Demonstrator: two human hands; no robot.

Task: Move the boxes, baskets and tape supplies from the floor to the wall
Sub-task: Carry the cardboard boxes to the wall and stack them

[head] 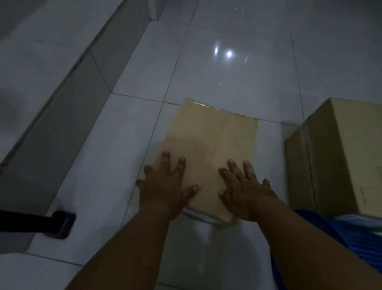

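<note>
A flat brown cardboard box [211, 142] lies on the white tiled floor in the middle of the view. My left hand [167, 184] rests flat on its near left corner with fingers spread. My right hand [245, 191] lies flat on its near right part, fingers spread too. Neither hand wraps around an edge. A larger taped cardboard box [343, 158] with print on its side stands to the right. A blue plastic basket [348, 242] shows at the lower right, partly hidden by my right forearm.
The wall with a grey tiled skirting [73, 102] runs along the left. A black bar with a foot [60, 224] juts in from the lower left. Glossy floor tiles [228, 55] stretch ahead with light reflections.
</note>
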